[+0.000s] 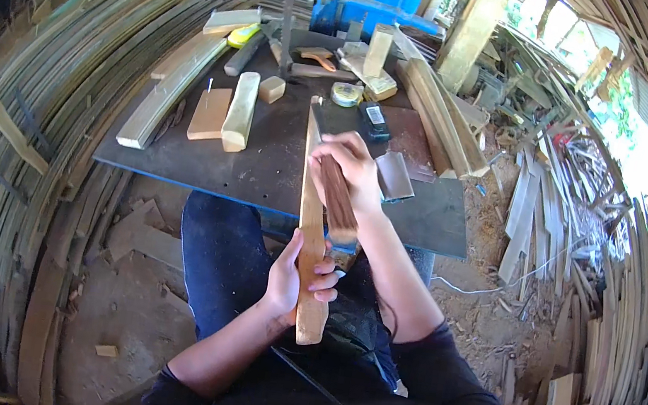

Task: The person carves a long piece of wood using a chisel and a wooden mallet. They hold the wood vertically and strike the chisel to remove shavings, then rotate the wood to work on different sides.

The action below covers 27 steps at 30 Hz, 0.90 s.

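Wooden stick point(314, 201): left hand point(297, 278) grips bottom, right hand point(353, 175) presses sanding strip point(336, 198) midway.

We see a dark flat bench point(262, 168) whose top carries several pale wooden pieces: a long curved strip point(169, 91) along its left side, a flat tan block point(210, 113) with a rounded pale piece point(241, 111) just beside it, and a small cube point(271, 89) further back. Toward the far edge lie a hammer with an orange handle point(317, 56), a round tape measure point(347, 94), an upright pale block point(378, 50) and a small dark box point(375, 120). A grey folded sheet point(394, 176) rests near the right edge, and long planks point(438, 115) lean along that side.
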Motion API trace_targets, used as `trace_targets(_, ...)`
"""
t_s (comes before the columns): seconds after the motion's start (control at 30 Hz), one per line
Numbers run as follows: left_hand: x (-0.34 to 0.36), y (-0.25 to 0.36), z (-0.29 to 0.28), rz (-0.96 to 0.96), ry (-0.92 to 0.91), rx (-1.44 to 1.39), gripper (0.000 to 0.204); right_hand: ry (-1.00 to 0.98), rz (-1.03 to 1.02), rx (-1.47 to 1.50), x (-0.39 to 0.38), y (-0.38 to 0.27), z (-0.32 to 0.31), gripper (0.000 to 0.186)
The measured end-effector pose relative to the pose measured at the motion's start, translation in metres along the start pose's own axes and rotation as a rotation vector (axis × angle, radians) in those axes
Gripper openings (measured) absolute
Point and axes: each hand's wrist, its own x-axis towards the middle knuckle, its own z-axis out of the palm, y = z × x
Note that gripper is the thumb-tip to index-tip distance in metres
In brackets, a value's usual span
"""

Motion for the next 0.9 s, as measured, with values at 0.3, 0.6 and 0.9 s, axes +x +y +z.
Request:
trace_targets(0.3, 0.006, -0.004, -0.012, -0.048, -0.097, -0.078, 0.049, -0.069, 0.129, -0.055, -0.059, -0.075, -0.051, 0.012)
trace_targets(0.6, 0.001, -0.002, -0.009, -0.041, -0.064, -0.067, 0.051, -0.005, 0.020, -0.063, -0.039, -0.040, -0.040, 0.014)
trace_targets(0.9, 0.002, -0.005, -0.008, -0.046, -0.053, -0.117, 0.051, 0.040, 0.093, -0.048, -0.052, -0.066, -0.052, 0.015)
